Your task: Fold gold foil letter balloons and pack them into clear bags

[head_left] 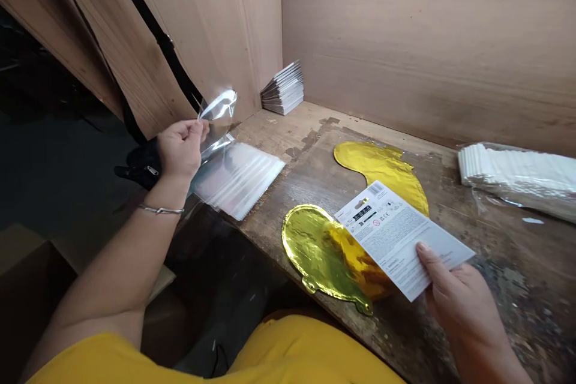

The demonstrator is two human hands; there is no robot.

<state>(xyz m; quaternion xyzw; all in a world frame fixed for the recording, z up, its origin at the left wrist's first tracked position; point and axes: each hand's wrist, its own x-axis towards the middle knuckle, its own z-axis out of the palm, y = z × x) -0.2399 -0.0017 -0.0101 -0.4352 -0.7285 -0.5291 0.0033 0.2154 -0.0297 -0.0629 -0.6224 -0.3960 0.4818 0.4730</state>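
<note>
My left hand [180, 147] is closed in a pinch on a clear plastic bag [218, 109], lifted above a flat stack of the same clear bags [238, 177] at the table's left edge. My right hand [454, 294] holds a white printed card [400, 237] by its near corner, thumb on top. The card lies over a folded gold foil balloon [328, 252] on the worn wooden table [315, 132]. A second lobe of gold foil [382, 168] shows behind the card.
A stack of white cards [283, 90] leans in the back corner against the plywood wall. A bag of white sticks [517, 177] lies at the right. A black strap [153, 30] hangs down the left panel. A black pouch [139, 165] sits behind my left wrist.
</note>
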